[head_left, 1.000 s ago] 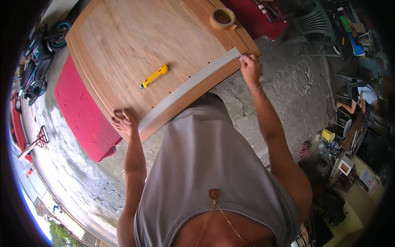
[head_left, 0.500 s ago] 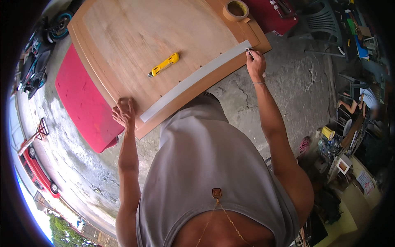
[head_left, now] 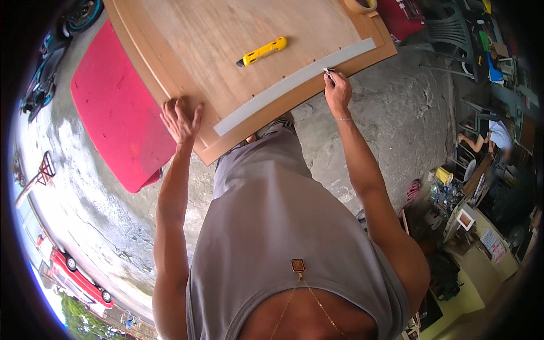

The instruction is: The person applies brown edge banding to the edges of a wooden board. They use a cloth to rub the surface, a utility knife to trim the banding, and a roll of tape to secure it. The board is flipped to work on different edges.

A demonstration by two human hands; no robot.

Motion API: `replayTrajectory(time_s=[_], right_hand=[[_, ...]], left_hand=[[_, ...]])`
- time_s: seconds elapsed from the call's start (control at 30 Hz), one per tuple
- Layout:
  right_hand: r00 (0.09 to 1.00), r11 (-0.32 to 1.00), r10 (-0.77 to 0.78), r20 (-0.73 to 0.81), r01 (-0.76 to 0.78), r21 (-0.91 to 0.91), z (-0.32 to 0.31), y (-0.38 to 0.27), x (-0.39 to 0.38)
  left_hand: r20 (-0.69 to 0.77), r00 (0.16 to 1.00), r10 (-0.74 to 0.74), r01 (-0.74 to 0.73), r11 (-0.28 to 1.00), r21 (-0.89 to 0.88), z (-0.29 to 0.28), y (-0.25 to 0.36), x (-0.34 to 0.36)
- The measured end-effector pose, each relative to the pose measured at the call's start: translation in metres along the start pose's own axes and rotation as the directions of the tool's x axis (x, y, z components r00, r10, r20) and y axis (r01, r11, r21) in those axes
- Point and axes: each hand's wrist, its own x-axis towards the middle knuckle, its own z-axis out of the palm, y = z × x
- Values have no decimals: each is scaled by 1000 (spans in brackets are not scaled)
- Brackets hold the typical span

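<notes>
A wooden panel (head_left: 221, 34) with a raised brown border lies in front of me. Along its near border runs a long, flat grey strip (head_left: 294, 83), with several small dark marks beside its far edge. My left hand (head_left: 181, 120) rests open on the panel's left border, fingers spread. My right hand (head_left: 338, 90) is closed in a pinch at the strip's near edge, right of its middle. A small shiny metal piece (head_left: 328, 71) shows at its fingertips; its kind is too small to make out. A yellow utility knife (head_left: 263, 51) lies on the panel beyond the strip.
A roll of brown tape (head_left: 361, 5) sits at the panel's far right corner. Red tabletops (head_left: 119, 107) show left and far right of the panel. A green plastic chair (head_left: 449, 35) stands at the right. Another person (head_left: 498, 136) sits farther off.
My right hand has moved left along the strip from near its right end, still pinching the metal piece. My left hand's fingers have spread out flatter. The whole view has shifted.
</notes>
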Motion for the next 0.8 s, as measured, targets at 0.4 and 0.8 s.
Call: replayTrajectory(time_s=[0.4, 0.8], right_hand=[[992, 989, -121, 37, 117, 91, 42, -101, -95], [949, 944, -274, 154, 236, 230, 64, -183, -157]], left_hand=[[99, 990, -99, 105, 993, -54, 0, 2, -5], [103, 990, -92, 100, 992, -74, 0, 0, -5]])
